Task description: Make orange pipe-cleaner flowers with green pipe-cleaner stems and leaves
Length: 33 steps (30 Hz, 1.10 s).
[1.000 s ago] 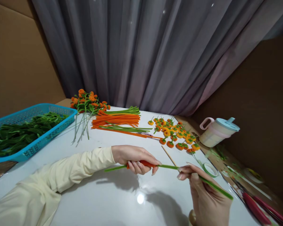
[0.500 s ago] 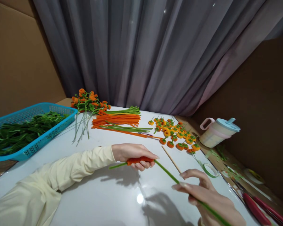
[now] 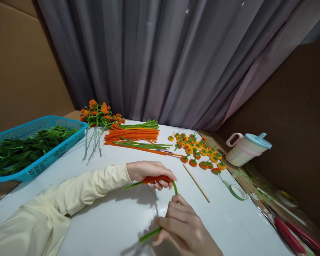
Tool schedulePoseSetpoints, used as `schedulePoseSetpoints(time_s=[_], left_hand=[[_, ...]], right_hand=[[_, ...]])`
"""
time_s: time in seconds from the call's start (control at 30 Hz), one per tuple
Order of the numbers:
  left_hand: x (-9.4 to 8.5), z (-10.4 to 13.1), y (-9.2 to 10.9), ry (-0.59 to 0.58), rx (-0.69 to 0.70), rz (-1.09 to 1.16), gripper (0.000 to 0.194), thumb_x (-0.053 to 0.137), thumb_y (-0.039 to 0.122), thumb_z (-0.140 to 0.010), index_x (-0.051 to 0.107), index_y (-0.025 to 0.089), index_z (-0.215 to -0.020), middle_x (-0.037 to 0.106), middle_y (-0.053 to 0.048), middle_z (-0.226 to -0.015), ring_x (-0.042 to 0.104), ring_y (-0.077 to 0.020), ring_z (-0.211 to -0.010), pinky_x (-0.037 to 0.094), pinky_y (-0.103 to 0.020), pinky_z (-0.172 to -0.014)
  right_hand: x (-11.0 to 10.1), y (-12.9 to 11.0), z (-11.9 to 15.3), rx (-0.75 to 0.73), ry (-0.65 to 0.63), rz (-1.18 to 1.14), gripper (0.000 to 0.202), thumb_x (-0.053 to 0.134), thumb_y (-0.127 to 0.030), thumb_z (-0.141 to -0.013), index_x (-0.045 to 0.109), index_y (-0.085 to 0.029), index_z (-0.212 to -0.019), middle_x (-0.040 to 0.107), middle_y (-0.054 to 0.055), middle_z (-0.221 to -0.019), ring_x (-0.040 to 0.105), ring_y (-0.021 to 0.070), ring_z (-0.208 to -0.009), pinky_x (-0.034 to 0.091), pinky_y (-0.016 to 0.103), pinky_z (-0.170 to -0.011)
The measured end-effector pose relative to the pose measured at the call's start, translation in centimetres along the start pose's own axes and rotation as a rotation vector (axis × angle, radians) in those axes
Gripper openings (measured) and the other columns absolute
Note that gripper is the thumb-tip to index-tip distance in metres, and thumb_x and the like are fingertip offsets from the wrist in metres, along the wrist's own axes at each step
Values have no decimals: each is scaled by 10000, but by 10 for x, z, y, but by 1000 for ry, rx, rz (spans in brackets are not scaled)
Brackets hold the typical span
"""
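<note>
My left hand [image 3: 152,171] is closed around an orange fuzzy coil [image 3: 158,179] with a green pipe cleaner [image 3: 175,187] running out of both its ends. Lower and to the right, my right hand [image 3: 185,224] grips the long free part of that green pipe cleaner, whose tip sticks out at the lower left of the fingers. Between the hands the green length bends sharply downward. Right of my right hand, a thin wooden stick [image 3: 196,183] lies on the white table [image 3: 96,220].
Orange pipe cleaners [image 3: 133,135] and green ones lie behind my hands. Several small orange and yellow flower heads [image 3: 194,149] sit at the right, near green tape [image 3: 238,192], a lidded cup [image 3: 246,151] and red-handled pliers [image 3: 289,236]. A blue basket [image 3: 57,142] holds green leaves; finished-looking orange flowers [image 3: 101,113] lie beside it.
My right hand has moved left and toward me, bending the green pipe cleaner down from the orange coil. My left hand has stayed nearly in place.
</note>
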<state>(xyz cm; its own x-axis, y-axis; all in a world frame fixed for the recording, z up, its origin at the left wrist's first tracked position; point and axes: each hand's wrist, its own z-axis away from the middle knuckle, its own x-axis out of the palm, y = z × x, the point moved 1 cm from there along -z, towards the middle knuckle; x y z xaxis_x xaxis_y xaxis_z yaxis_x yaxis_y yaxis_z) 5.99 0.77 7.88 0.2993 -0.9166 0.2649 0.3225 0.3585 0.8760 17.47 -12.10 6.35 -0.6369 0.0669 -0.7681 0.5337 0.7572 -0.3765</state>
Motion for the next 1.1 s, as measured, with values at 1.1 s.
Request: schedulePoseSetpoints(time_s=[1.1], left_hand=[[-2, 1, 6, 222, 88, 53, 359, 514, 329, -726, 288, 187, -486, 176, 92, -400, 100, -33, -346, 63, -178, -327]], right_hand=[[36, 2, -16, 214, 235, 255, 239, 388, -96, -888, 462, -182, -678, 425, -44, -563, 387, 97, -513, 402, 353, -821]])
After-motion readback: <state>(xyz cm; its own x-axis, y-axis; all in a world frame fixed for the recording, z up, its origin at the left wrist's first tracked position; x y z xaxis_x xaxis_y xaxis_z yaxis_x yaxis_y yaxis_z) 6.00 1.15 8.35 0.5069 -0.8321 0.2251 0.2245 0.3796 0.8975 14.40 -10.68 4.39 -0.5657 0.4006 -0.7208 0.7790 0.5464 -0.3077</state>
